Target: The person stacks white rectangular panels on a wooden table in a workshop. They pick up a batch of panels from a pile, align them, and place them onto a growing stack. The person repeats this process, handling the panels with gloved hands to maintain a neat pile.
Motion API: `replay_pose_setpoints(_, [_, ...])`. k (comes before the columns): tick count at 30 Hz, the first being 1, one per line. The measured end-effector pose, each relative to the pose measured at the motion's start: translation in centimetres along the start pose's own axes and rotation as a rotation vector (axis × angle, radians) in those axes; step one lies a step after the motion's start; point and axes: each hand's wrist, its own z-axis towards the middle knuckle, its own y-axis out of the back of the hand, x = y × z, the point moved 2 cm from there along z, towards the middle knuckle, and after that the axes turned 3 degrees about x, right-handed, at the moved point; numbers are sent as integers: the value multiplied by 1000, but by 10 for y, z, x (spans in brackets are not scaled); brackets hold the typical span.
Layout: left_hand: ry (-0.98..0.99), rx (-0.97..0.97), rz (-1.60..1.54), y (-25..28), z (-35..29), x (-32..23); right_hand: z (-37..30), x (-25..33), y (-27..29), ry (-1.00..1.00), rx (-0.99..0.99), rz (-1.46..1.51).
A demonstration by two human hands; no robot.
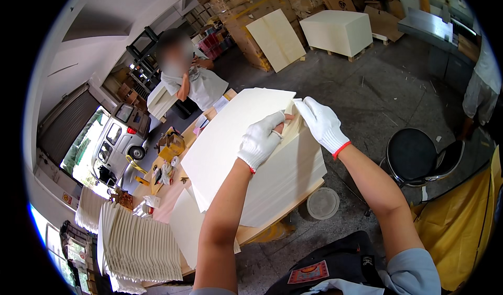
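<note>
A tall stack of large cream sheets (230, 132) lies on the wooden table in front of me. My left hand (260, 142), in a white knit glove with bare fingertips showing, is curled at the near edge of the upper sheets, its thumb and finger on them. To its right my right hand (320, 124), gloved in white with a red cuff, pinches the sheets' right corner, its fingers close together. Between the two hands several sheet edges (295, 124) are bent up and fanned apart. The right hand's fingertips are partly hidden behind the corner.
Wavy piles of cream sheets (139, 240) stand at the table's left end. Small boxes (172, 144) and bags lie along its far side, where another person (201, 85) stands. To the right are a black chair (414, 156) and a round lid-like disc (323, 203) on the floor.
</note>
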Motion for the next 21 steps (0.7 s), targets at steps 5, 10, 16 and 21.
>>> replay_pose_setpoints(5, [53,59,45,3,-2,-9,0,0,0,-11,-2,-15])
replay_pose_setpoints(10, [70,69,27,3,0,-10,-1,-2,0,-4,-15,7])
replay_pose_setpoints(16, [-74,-78,15,-2,-3,-4,-1,3,1,-52,13,47])
replay_pose_setpoints(21, [62,95,36,2,-3,-15,-2,-1,-2,-14,-50,70])
